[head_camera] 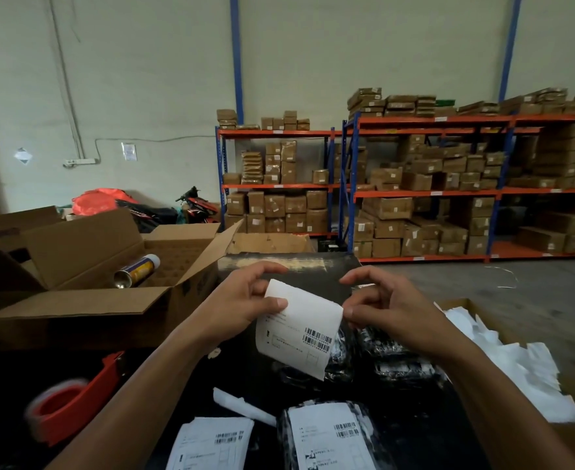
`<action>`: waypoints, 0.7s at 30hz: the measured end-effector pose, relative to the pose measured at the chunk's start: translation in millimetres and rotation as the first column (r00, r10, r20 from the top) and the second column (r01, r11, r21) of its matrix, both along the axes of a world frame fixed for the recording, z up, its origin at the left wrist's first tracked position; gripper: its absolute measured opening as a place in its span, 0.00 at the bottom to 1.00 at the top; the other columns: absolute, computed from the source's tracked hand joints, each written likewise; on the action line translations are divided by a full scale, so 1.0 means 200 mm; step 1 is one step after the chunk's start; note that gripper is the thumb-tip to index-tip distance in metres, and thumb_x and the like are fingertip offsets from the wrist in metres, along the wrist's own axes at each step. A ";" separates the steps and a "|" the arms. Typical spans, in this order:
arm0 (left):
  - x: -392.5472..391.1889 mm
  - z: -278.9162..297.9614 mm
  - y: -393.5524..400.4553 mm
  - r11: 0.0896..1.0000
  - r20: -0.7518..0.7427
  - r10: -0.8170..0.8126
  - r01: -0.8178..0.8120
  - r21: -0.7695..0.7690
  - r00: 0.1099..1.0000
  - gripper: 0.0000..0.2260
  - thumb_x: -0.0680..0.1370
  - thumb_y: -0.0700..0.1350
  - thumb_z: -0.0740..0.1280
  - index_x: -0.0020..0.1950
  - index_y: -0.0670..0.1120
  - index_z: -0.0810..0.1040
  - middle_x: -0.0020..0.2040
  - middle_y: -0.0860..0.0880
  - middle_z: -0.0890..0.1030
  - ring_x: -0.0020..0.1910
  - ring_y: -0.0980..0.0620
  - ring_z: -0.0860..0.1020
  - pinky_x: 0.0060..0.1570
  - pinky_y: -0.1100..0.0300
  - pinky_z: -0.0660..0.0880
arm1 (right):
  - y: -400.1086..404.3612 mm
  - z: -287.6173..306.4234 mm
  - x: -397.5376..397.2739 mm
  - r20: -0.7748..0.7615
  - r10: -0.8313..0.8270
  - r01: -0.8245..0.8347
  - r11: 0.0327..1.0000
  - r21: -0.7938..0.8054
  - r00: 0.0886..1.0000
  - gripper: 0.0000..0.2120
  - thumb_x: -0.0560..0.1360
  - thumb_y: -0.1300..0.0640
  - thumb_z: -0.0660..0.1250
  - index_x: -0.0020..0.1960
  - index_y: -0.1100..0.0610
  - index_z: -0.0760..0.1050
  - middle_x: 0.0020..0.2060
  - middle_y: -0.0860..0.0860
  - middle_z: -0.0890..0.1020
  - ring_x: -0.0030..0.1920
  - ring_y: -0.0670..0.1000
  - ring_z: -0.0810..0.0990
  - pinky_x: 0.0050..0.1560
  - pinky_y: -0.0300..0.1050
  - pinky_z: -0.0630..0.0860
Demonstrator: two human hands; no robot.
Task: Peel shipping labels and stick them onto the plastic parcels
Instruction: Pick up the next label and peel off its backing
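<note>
A white shipping label (299, 329) with barcodes curls in the air above the dark table. My left hand (245, 300) pinches its upper left part between thumb and fingers. My right hand (384, 307) pinches its right edge with thumb and forefinger. Under the label lie black plastic parcels (394, 357) wrapped in shiny film. Nearer to me a black parcel (330, 435) carries a stuck white label. A loose stack of labels (211, 442) lies to its left at the bottom edge.
An orange tape dispenser (72, 398) sits at the lower left. An open cardboard box (109, 266) holding a spray can (137, 271) stands at the left. A box of crumpled white backing paper (516, 361) is at the right. Shelves of cartons (414, 184) line the back wall.
</note>
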State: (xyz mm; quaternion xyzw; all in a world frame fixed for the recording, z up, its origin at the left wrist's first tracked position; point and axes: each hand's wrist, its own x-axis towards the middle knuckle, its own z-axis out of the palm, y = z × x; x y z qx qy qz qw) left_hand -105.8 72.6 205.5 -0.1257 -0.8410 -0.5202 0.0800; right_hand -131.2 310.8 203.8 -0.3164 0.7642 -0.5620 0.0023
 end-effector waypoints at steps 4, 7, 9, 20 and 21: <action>-0.02 -0.01 0.01 1.000 0.030 0.006 -0.006 -0.014 1.000 0.20 0.76 0.38 0.67 0.67 0.50 0.70 0.51 0.47 0.85 0.54 0.51 0.82 0.59 0.49 0.76 | 0.01 0.00 0.01 0.018 0.011 -0.010 1.000 -0.027 1.000 0.15 0.71 0.69 0.70 0.53 0.55 0.73 0.36 0.54 0.85 0.35 0.46 0.82 0.38 0.34 0.75; -0.03 -0.02 0.03 0.999 0.044 0.029 -0.029 -0.015 0.999 0.21 0.76 0.39 0.68 0.68 0.49 0.69 0.51 0.49 0.84 0.54 0.53 0.81 0.60 0.52 0.75 | 0.00 -0.01 0.03 0.026 0.011 -0.009 0.998 -0.068 1.000 0.13 0.70 0.69 0.70 0.51 0.57 0.73 0.35 0.55 0.85 0.34 0.47 0.81 0.37 0.35 0.76; -0.04 -0.04 0.07 0.993 -0.019 0.111 -0.111 -0.035 0.994 0.22 0.75 0.42 0.70 0.68 0.49 0.70 0.52 0.52 0.81 0.55 0.54 0.79 0.58 0.56 0.75 | -0.01 -0.01 0.03 0.030 -0.001 0.005 0.992 -0.123 1.000 0.13 0.70 0.71 0.70 0.49 0.59 0.72 0.32 0.54 0.84 0.32 0.46 0.81 0.35 0.34 0.75; 0.02 -0.12 0.29 0.989 -0.321 -0.013 -0.035 -0.141 0.947 0.12 0.79 0.48 0.64 0.62 0.57 0.78 0.71 0.57 0.69 0.71 0.62 0.63 0.70 0.56 0.64 | -0.04 -0.05 0.04 0.049 -0.017 0.030 0.959 -0.281 0.999 0.12 0.72 0.71 0.67 0.51 0.60 0.71 0.31 0.54 0.83 0.32 0.47 0.80 0.36 0.36 0.77; 0.01 -0.12 0.29 0.989 -0.308 -0.028 -0.018 -0.146 0.951 0.11 0.79 0.49 0.64 0.61 0.57 0.78 0.72 0.57 0.69 0.72 0.63 0.62 0.71 0.57 0.62 | -0.03 -0.05 0.04 0.051 -0.019 0.033 0.958 -0.284 0.999 0.12 0.72 0.71 0.67 0.51 0.60 0.71 0.31 0.54 0.83 0.32 0.47 0.80 0.36 0.36 0.77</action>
